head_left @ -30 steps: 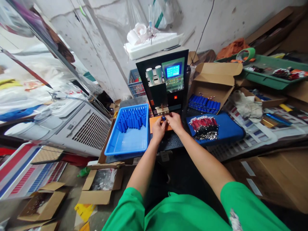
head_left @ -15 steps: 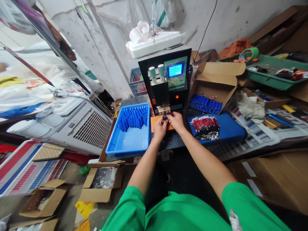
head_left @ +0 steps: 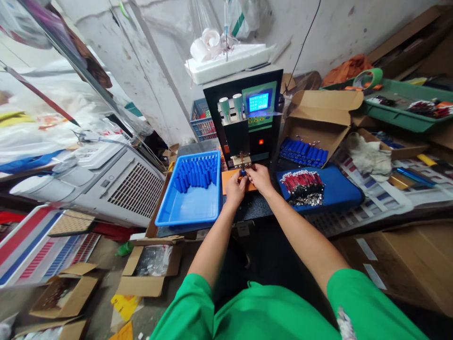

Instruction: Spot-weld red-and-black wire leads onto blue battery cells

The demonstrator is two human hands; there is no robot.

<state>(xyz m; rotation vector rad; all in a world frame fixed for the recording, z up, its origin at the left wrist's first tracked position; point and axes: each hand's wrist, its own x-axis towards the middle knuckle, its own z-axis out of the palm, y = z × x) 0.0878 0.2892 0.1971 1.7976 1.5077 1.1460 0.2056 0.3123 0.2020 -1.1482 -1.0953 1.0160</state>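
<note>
Tray (head_left: 187, 215), left: cells (head_left: 196, 175) standing toward its far end; a forearm knock could topple them. Leads (head_left: 302, 185), right: heaped on a pad (head_left: 341, 189); careless picking could tangle them. Left hand (head_left: 235, 190): pinching one blue cell (head_left: 243, 173). Right hand (head_left: 260, 178): fingertips at that cell's right side, anything between them too small to tell. Cell: above the orange board (head_left: 225, 177), just beneath the pins (head_left: 241, 157); a slack pinch could let it tilt, spoiling contact, and fingers so close could get nipped. Machine (head_left: 269, 130), far: screen (head_left: 258, 102) lit.
</note>
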